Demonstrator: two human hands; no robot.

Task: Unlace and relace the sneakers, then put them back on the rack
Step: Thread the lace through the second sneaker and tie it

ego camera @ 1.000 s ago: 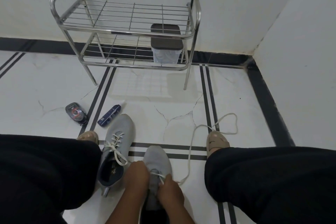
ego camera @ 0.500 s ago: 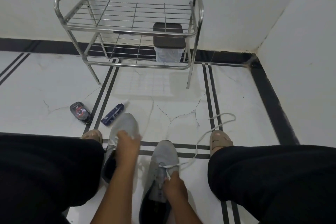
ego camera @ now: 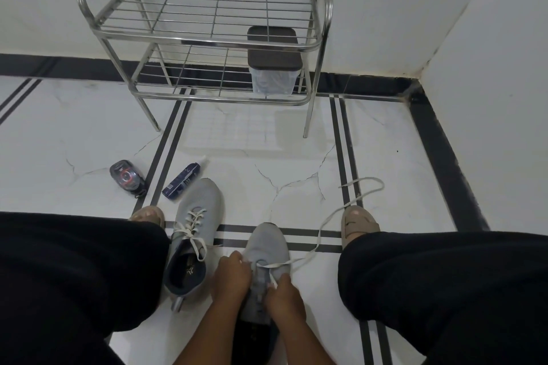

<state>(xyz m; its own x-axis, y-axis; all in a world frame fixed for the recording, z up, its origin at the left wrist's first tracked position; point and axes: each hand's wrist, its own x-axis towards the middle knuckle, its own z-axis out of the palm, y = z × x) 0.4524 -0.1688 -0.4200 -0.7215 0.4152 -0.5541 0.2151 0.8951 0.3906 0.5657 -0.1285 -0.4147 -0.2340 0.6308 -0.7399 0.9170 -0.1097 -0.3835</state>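
Note:
Two grey sneakers lie on the white floor between my knees. The left sneaker [ego camera: 195, 225] is laced with a white lace. The right sneaker [ego camera: 267, 249] has its white lace [ego camera: 326, 222] through the front eyelets only, and the long end trails off to the right across the floor. My left hand [ego camera: 229, 275] holds the left side of this shoe at the eyelets. My right hand [ego camera: 284, 296] pinches a lace end over the tongue. The steel wire rack [ego camera: 207, 38] stands against the far wall.
A clear box with a brown lid [ego camera: 274, 65] sits on the rack's lower shelf. A dark polish tin [ego camera: 127, 178] and a blue tube [ego camera: 184, 178] lie on the floor left of the shoes. My black-clad legs and slippered feet flank the sneakers. A wall closes the right side.
My left hand has come back from the left sneaker's toe to the right sneaker. The lace across the front eyelets is pulled tighter.

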